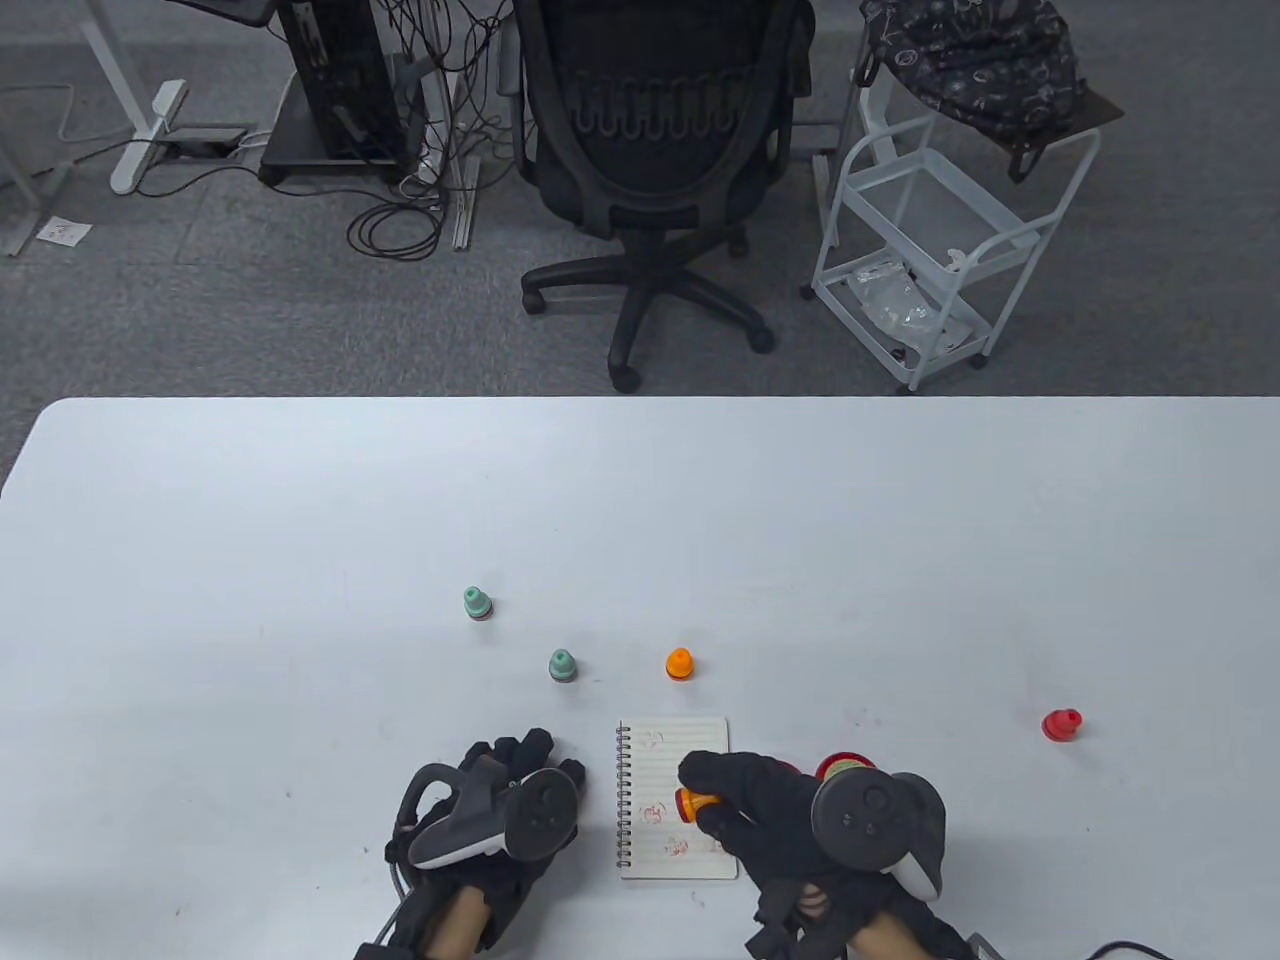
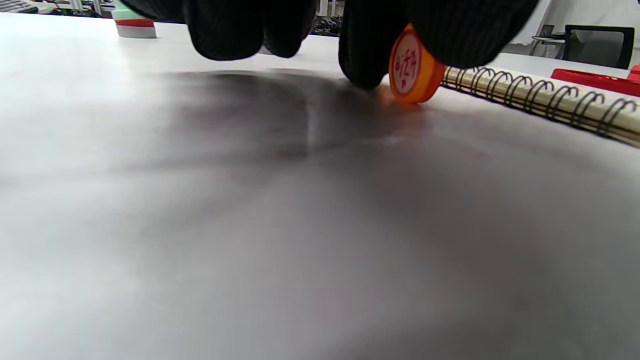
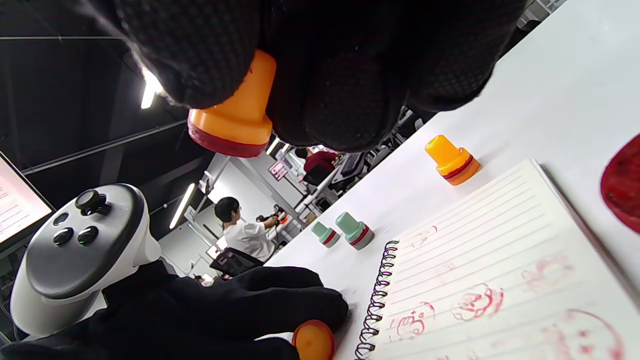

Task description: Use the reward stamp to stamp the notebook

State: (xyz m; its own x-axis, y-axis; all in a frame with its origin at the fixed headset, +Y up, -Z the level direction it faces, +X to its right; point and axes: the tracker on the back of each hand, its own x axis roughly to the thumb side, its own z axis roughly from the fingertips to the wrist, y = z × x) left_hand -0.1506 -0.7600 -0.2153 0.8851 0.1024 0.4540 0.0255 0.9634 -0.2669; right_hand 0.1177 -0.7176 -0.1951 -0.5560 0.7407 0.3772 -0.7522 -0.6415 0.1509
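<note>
The small spiral notebook [image 1: 675,760] lies open on the white table, with several red prints on its lined page [image 3: 500,280]. My right hand [image 1: 705,800] grips an orange stamp [image 1: 690,803] by its handle and holds it tilted over the page, off the paper; its red-rimmed base [image 3: 227,132] shows in the right wrist view. My left hand [image 1: 530,765] rests on the table just left of the spiral binding [image 2: 540,97]. It pinches the orange stamp cap [image 2: 415,67] against the table, and the cap also shows in the right wrist view [image 3: 313,341].
Two green stamps [image 1: 477,603] [image 1: 563,665] and another orange stamp [image 1: 679,664] stand beyond the notebook. A red stamp [image 1: 1061,724] stands far right. A red round ink pad [image 1: 845,768] lies by the notebook's right edge, partly under my right hand.
</note>
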